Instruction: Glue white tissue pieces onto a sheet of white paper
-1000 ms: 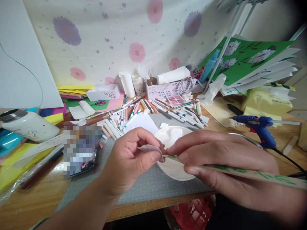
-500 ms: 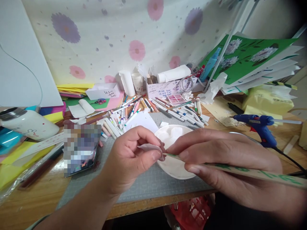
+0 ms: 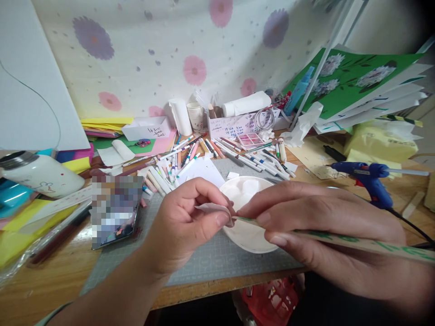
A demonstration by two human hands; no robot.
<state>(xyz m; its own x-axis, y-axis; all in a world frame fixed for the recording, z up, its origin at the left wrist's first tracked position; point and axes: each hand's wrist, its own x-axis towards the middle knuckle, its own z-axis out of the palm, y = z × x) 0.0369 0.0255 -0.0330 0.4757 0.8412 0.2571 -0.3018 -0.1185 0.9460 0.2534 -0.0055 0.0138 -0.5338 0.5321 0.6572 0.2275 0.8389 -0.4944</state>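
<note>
My left hand (image 3: 183,226) pinches a small pale scrap of paper (image 3: 212,209) between thumb and fingertips. My right hand (image 3: 316,226) is closed on a long thin stick (image 3: 356,243) wrapped in tan paper with green marks; its tip meets the paper scrap at my left thumb. Both hands hover over a white round dish (image 3: 246,235) on a grey cutting mat (image 3: 217,260).
A phone (image 3: 113,213) lies left of my hands. Several marker pens (image 3: 190,158) are strewn behind the dish. A blue glue gun (image 3: 367,179) rests at the right. A white bottle (image 3: 42,174), coloured paper stacks (image 3: 105,127) and green flower sheets (image 3: 356,79) crowd the desk edges.
</note>
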